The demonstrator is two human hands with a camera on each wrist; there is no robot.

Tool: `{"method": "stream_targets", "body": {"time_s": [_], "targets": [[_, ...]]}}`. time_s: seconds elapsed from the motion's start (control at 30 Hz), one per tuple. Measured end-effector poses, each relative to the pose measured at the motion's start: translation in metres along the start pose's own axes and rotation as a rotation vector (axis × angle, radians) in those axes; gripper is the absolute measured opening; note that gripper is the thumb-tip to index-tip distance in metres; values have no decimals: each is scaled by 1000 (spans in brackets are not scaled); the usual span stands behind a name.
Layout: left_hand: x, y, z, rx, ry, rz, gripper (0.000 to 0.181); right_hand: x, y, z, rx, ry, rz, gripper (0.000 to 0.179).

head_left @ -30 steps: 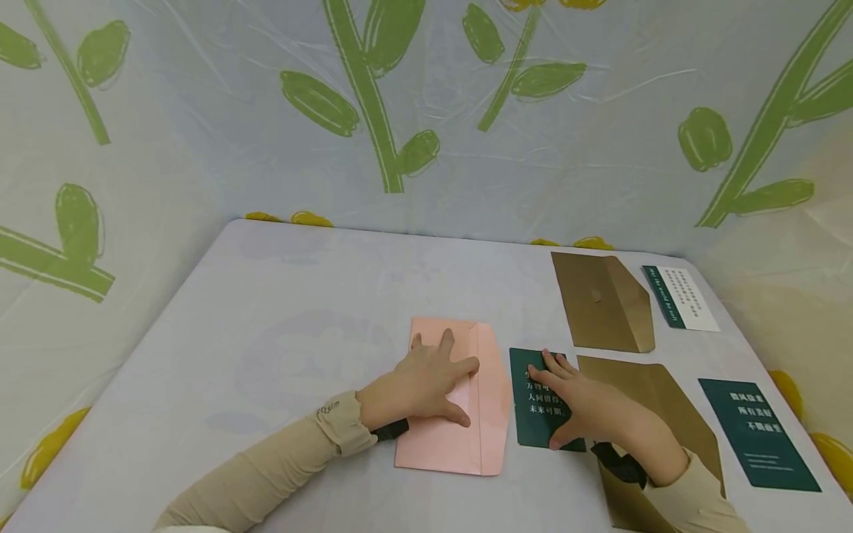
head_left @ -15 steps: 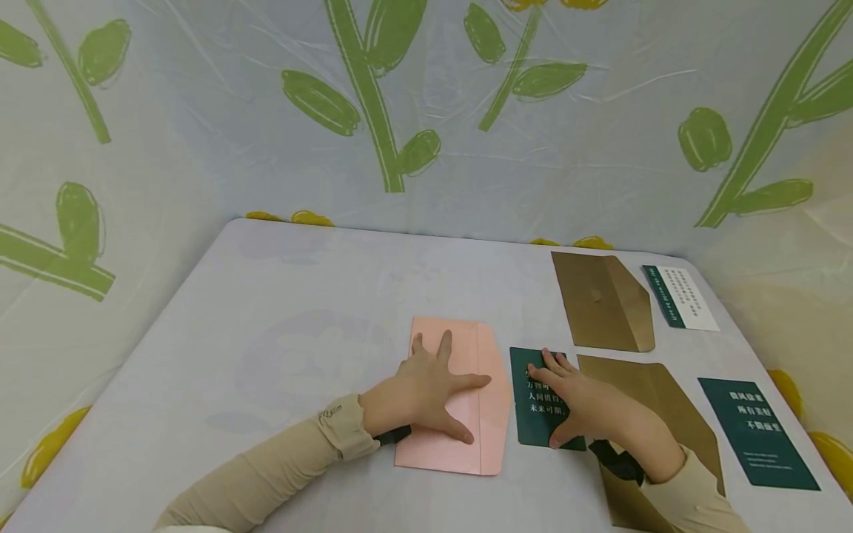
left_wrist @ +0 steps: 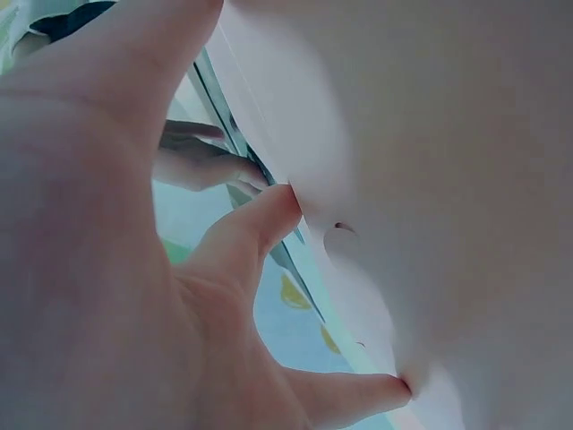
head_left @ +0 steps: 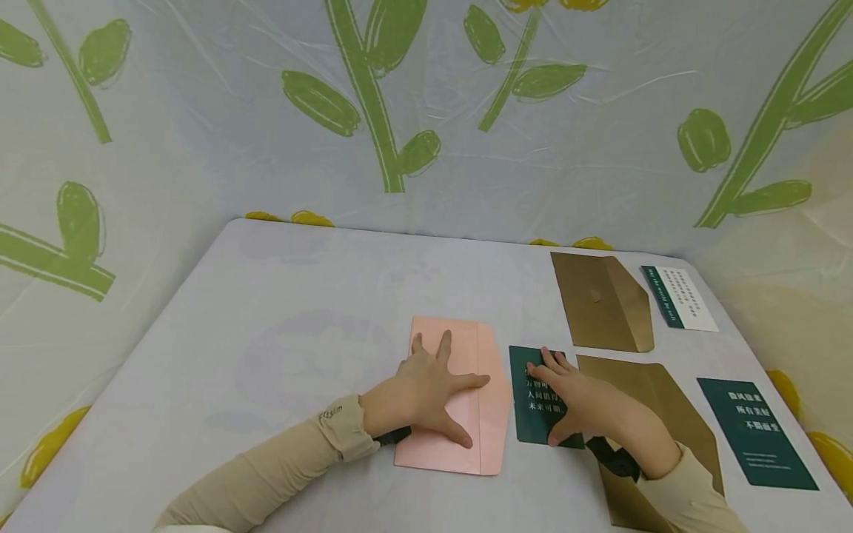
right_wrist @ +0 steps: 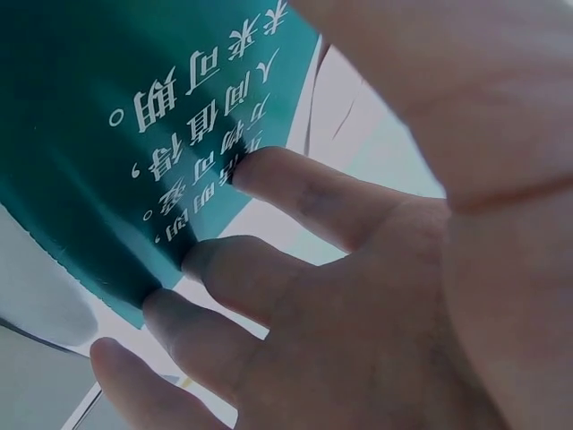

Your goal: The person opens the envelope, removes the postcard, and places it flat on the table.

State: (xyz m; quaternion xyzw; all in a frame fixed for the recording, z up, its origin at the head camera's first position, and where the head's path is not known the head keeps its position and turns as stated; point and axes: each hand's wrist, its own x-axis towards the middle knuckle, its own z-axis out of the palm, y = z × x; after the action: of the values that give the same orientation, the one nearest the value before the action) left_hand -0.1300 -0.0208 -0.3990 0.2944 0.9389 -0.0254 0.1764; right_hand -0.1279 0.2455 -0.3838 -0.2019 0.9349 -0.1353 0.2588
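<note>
A pink envelope [head_left: 466, 409] lies flat on the table with its flap side to the right. My left hand [head_left: 425, 391] rests on it, fingers and thumb spread wide; the left wrist view shows fingertips touching the pale surface. Just right of the envelope is a dark green card [head_left: 533, 420] printed with white characters. On that card my right hand [head_left: 589, 403] lays its fingertips, with the thumb at the near edge. In the right wrist view the fingers are fairly straight against the card [right_wrist: 81, 134], and part of its text is covered.
One gold-brown envelope [head_left: 593, 303] lies at the back right. Another gold-brown envelope [head_left: 666, 422] sits partly under the right forearm. Farther right are a green card [head_left: 766, 463] and a green-and-white card [head_left: 689, 303]. A patterned curtain [head_left: 220, 111] stands behind the white table [head_left: 300, 296].
My left index finger has straightened and spread to the right over the envelope. The right hand and its card have hardly moved.
</note>
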Motion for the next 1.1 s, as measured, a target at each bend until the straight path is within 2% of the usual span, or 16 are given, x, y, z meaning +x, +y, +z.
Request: {"method": "stream_targets", "body": {"time_s": [0.43, 0.73, 1.1], "targets": [[-3, 4, -2, 58, -6, -35, 93, 17, 3, -11, 14, -8, 11, 106], [-7, 7, -3, -40, -25, -56, 92, 35, 6, -24, 48, -23, 18, 102], [-6, -2, -2, -102, -32, -46, 92, 63, 18, -44, 94, -49, -18, 100]]}}
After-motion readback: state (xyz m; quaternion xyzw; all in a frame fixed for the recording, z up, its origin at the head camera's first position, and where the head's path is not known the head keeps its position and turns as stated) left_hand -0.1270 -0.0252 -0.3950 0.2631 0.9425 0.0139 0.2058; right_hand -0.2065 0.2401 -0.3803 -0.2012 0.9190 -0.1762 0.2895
